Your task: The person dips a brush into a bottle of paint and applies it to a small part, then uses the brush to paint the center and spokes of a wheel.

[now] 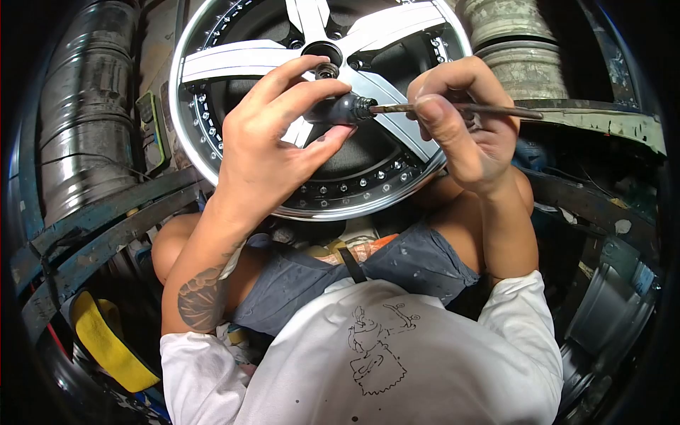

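My left hand [273, 120] holds a small dark bottle [340, 110] tipped on its side, its threaded mouth facing right. A small round dark cap [326, 71] sits by the fingers of that same hand. Between the thumb and fingers of my right hand [467, 117] is a thin brush [503, 110], its tip at the bottle's mouth. Whether the tip is inside the mouth is too small to tell. Beneath both hands lies a large wheel rim [248, 62] with white-silver spokes, a black inner face and a polished lip with small bolts.
Stacked metal rims stand at the left [88, 106] and upper right [517, 64]. A phone-like object with a green edge [150, 127] leans at the left. A yellow piece [110, 343] lies lower left. Metal rails [120, 205] run along the sides, with another rim [609, 312] lower right.
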The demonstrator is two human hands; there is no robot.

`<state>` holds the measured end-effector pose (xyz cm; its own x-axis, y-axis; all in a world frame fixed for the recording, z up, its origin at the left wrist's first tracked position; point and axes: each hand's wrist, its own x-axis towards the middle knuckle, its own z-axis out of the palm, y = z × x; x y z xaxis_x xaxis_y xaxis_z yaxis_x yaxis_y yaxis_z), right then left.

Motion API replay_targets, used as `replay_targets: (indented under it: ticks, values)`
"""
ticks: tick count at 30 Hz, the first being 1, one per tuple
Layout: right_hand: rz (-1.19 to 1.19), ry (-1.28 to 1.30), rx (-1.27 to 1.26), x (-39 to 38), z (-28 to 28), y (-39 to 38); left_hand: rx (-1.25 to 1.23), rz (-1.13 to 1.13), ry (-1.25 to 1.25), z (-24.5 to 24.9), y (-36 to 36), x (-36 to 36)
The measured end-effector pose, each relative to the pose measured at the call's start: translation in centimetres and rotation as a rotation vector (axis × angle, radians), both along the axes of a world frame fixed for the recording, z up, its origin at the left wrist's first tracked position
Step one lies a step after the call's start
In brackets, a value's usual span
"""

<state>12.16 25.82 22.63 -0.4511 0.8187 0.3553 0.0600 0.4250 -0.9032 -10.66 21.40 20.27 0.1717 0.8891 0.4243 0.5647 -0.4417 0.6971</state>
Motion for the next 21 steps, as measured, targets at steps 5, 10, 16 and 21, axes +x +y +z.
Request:
replay_targets:
  ticks: [5,10,16,21]
  values:
    - [-0.015,0.002,-0.017,-1.2,-0.5,-0.5,0.105,0.015,0.049,-0.5,0.0,0.1]
    - [-0.076,0.02,-0.036,-1.7,-0.9,-0.9,0.149,0.038,0.046,-0.6,-0.1,0.0]
    - [-0.078,0.14,0.01,-2.0,-1.7,-0.6,0.144,0.054,0.009,-1.0,-0.1,0.1]
    - [0.033,0.009,0.137,-1.2,-1.7,0.0,0.197,0.07,0.044,-0.9,0.0,-0.4]
